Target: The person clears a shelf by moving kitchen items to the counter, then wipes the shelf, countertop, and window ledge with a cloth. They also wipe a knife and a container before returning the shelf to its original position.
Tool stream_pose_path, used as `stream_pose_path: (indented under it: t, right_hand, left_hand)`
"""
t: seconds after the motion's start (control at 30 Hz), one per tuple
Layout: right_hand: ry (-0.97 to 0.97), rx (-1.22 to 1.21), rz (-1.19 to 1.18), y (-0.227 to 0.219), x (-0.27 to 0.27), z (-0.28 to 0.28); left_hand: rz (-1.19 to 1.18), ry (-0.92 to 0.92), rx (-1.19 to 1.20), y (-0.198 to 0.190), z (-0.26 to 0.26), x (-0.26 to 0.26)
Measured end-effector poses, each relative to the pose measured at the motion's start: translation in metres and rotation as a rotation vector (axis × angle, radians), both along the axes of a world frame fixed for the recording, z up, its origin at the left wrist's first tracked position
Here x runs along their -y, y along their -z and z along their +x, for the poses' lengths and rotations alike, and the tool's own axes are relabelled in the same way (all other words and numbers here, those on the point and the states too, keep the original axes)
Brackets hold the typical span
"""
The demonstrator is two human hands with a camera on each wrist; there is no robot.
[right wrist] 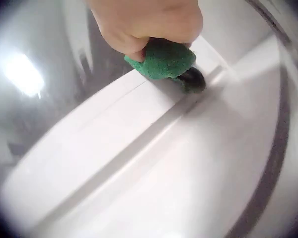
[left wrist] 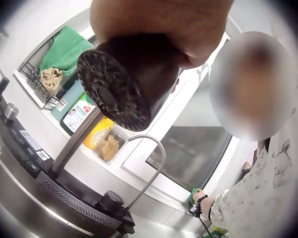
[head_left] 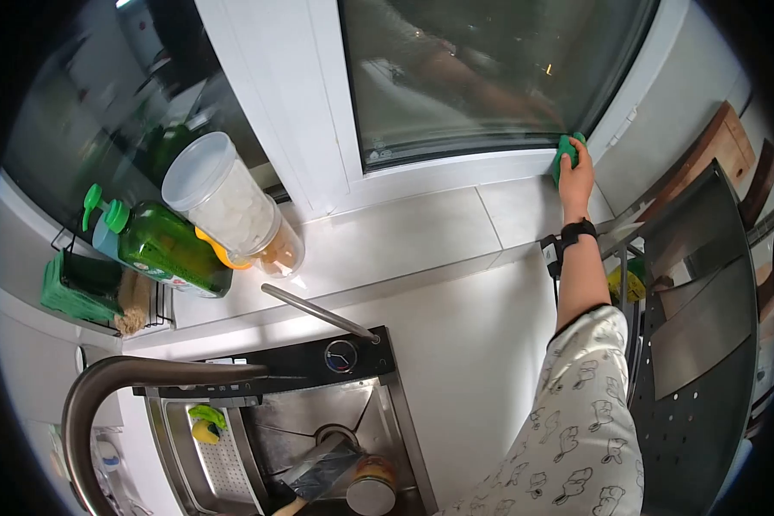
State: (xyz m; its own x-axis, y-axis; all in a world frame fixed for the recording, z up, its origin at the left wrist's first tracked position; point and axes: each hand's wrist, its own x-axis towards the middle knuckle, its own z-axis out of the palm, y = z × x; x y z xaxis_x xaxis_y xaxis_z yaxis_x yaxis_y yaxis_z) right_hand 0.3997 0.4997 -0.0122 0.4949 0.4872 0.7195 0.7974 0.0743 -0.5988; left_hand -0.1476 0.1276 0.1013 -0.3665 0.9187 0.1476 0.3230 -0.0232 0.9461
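Note:
At the lower right corner of the window [head_left: 490,86], my right hand [head_left: 577,176] holds a bunched green cloth [head_left: 566,159] against the white frame [head_left: 456,170]. In the right wrist view the fingers curl over the green cloth [right wrist: 165,60], and a dark rounded bit [right wrist: 192,78] shows at its lower edge. My left hand [left wrist: 161,21] appears only in its own wrist view, gripping a dark cylindrical container [left wrist: 114,87] whose round, mottled base faces the camera. The upper part of this container is hidden by the hand.
A green soap bottle [head_left: 168,245] and stacked clear jars [head_left: 232,202] stand on the left of the sill [head_left: 396,232]. Below them are a curved faucet [head_left: 103,378] and a sink [head_left: 404,430] holding a jar. A dark perforated rack [head_left: 697,413] flanks the right arm.

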Motion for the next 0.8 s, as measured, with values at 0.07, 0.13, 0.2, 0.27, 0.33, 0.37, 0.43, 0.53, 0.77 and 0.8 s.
stream_pose_path:
  t: [0.07,0.13,0.2,0.27,0.33,0.37,0.43,0.53,0.77,0.8]
  right_hand:
    - [0.159,0.006,-0.098,0.000,-0.011,0.003]
    - [0.138,0.001,-0.114,-0.005,-0.008,-0.005]
    - [-0.046,0.084,-0.104,-0.005,-0.004,-0.029]
    - [-0.130,0.108,-0.092,-0.009,0.001,-0.080]
    - [-0.181,0.146,-0.101,-0.014,0.004,-0.131]
    - [-0.195,0.169,-0.074,-0.013,0.004,-0.154]
    - [-0.302,0.086,-0.052,-0.012,0.003,-0.192]
    - [-0.398,0.091,0.007,-0.008,0.000,-0.231]
    - [-0.637,0.121,-0.018,-0.013,0.002,-0.265]
    - [-0.627,0.101,-0.013,-0.014,0.003,-0.251]
  left_hand:
    - [0.049,0.024,0.052,0.004,-0.001,-0.002]
    - [0.061,0.054,0.051,0.004,-0.001,-0.005]
    - [0.086,0.075,0.053,0.006,0.000,-0.005]
    - [0.096,0.096,0.083,0.009,-0.003,-0.005]
    - [0.081,0.113,0.093,0.011,-0.007,-0.002]
    - [0.089,0.117,0.106,0.012,-0.007,-0.001]
    - [0.102,0.124,0.120,0.013,-0.006,-0.001]
    - [0.111,0.115,0.122,0.012,-0.003,-0.002]
    - [0.135,0.011,0.133,0.008,0.017,-0.009]
    - [0.133,0.022,0.113,0.007,0.017,-0.006]
